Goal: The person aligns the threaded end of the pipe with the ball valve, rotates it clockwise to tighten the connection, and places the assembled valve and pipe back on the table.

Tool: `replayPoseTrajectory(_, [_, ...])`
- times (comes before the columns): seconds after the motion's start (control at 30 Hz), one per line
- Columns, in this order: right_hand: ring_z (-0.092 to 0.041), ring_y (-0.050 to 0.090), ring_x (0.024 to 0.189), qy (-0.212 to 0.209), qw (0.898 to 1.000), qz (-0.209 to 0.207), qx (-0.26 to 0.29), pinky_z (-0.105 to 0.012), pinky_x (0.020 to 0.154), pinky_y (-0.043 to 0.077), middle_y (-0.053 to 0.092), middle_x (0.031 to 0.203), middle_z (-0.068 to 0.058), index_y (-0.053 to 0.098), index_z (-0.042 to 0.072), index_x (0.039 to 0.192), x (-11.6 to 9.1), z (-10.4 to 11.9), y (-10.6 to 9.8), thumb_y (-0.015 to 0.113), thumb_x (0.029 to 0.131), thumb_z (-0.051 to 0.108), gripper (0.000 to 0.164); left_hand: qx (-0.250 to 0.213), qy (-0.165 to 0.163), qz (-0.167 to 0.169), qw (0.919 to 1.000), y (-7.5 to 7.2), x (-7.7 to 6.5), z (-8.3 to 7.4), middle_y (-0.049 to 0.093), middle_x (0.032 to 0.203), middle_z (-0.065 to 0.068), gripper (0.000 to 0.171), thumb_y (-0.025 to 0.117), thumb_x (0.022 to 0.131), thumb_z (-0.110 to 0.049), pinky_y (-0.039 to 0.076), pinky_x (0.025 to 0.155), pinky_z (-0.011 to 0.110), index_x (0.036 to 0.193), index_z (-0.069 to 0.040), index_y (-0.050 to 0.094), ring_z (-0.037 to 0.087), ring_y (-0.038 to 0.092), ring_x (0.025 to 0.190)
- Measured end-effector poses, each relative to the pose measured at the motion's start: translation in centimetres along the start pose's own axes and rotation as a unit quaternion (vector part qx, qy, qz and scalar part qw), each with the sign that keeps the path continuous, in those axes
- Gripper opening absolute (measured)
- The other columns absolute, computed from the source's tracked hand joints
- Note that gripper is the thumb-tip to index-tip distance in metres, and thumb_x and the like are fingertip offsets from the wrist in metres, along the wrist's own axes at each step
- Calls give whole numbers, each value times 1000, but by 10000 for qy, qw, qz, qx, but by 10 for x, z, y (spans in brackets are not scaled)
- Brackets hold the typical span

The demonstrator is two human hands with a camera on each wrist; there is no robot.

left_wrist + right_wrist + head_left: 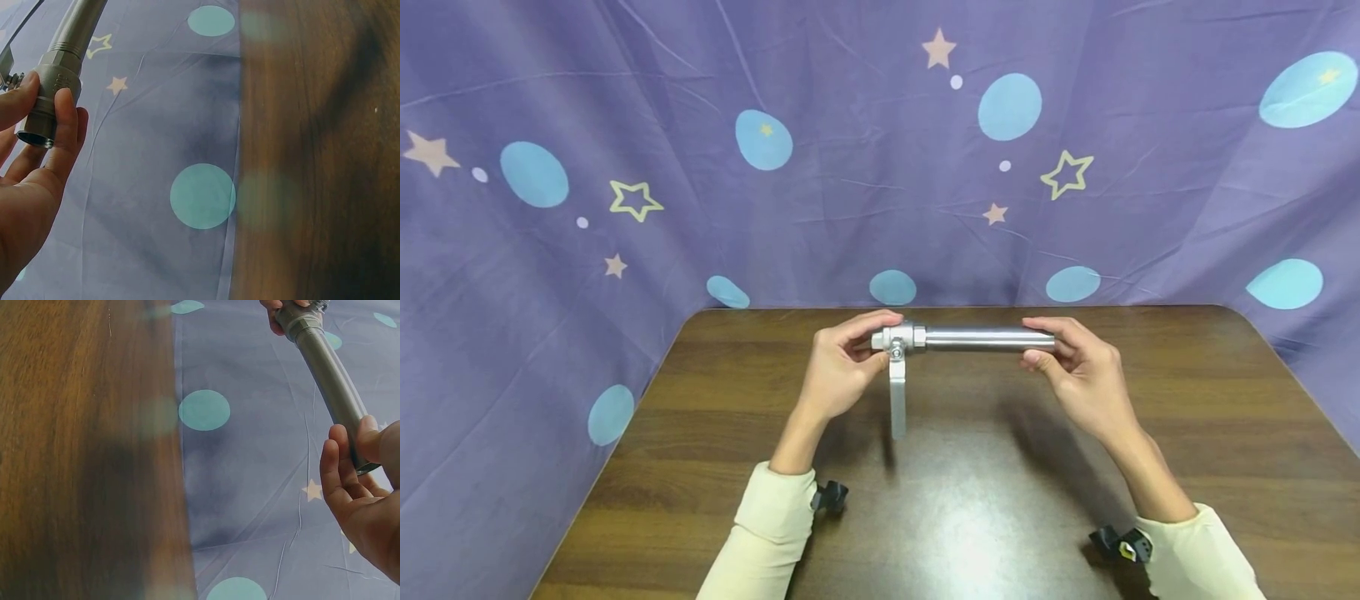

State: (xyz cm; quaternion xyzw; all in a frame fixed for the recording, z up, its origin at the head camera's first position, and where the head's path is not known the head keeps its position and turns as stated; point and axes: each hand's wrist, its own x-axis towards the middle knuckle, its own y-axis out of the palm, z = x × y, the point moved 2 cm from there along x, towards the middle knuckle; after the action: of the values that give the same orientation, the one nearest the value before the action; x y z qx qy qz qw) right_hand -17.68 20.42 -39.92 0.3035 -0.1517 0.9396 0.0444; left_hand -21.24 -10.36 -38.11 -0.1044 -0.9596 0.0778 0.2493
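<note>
A silver ball valve (pixel 898 340) is joined to a straight metal pipe (pixel 977 338), and the pair is held level above the table. My left hand (pixel 846 367) grips the valve body, thumb on the near side and fingers on the far side. The valve's flat lever handle (pixel 898 408) points toward me. In the left wrist view the open threaded end of the valve (pixel 36 137) shows between the fingers. At the other end my right hand (pixel 1086 375) pinches the pipe near its tip. The right wrist view shows thumb and fingers around that pipe end (pixel 359 450).
A brown wood-grain table (pixel 700 433) lies below, with shadows of the hands on it. Behind and to the sides hangs a purple curtain (pixel 850 225) with stars and blue dots. Black camera mounts (pixel 830 497) sit at the wrists near the cream sleeves.
</note>
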Motion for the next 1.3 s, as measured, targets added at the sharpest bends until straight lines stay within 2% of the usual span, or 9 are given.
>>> replayPoseTrajectory(0.1, [3,74,76,47,10000,16,-2,-16,67,65,71,100,12,70,-10,126,0,1,0,72,87,-23,41,16,18,-7,10000,-1,0,-1,75,131,23,49,68,79,24,67,92,27,124,6,75,9,72,108])
replayPoseTrajectory(0.33, [2,73,72,6,9997,23,-249,-12,67,63,75,87,-15,71,-6,129,-1,4,0,72,89,-19,42,17,93,-39,9999,-2,0,-3,75,129,23,48,69,79,24,67,90,25,123,6,76,8,72,107])
replayPoseTrajectory(0.47, [0,74,73,-44,9997,53,-230,-12,68,63,76,82,-21,71,-6,129,-1,2,-1,71,89,-19,42,21,73,-46,10000,-1,-1,-3,75,129,24,47,69,79,23,67,91,23,123,7,76,7,72,107])
replayPoseTrajectory(0.57, [-1,75,76,-101,9999,38,-98,-14,70,65,77,85,-19,70,-9,128,-1,2,0,70,89,-21,42,-7,61,-48,10000,-1,-1,-2,74,129,25,47,69,79,23,66,92,23,123,8,75,5,72,107])
replayPoseTrajectory(0.6, [-1,76,77,-118,9999,26,-31,-14,71,65,79,88,-14,70,-10,128,-1,1,0,70,88,-22,41,-10,65,-47,10000,-1,-1,-1,74,129,26,47,69,79,23,66,92,23,123,9,75,5,72,107])
replayPoseTrajectory(0.77, [2,75,92,-92,9996,-4,275,-15,80,66,75,115,3,70,-10,130,-1,3,0,73,83,-25,50,7,91,-79,9999,-1,-1,-1,74,129,26,47,68,79,24,67,91,25,123,9,75,4,72,107])
replayPoseTrajectory(0.9, [0,74,95,-13,9995,-25,328,-18,83,67,70,128,-10,69,-9,132,0,5,0,75,79,-28,56,33,79,-103,9999,-1,0,-1,74,129,26,47,68,79,24,67,92,26,123,9,75,4,72,108])
replayPoseTrajectory(1.07, [1,74,93,-122,9996,-115,212,-17,80,66,69,125,-16,71,-9,128,1,4,1,74,78,-30,55,32,75,-113,9999,-1,0,-1,74,129,26,47,69,79,24,66,91,24,123,8,75,4,72,108])
replayPoseTrajectory(1.3, [4,73,100,-223,9993,-106,280,-15,84,65,72,121,-3,69,-14,125,-1,2,3,74,78,-30,49,12,33,-85,10000,-1,-1,-1,75,129,25,48,69,79,25,67,90,24,123,7,75,5,72,105])
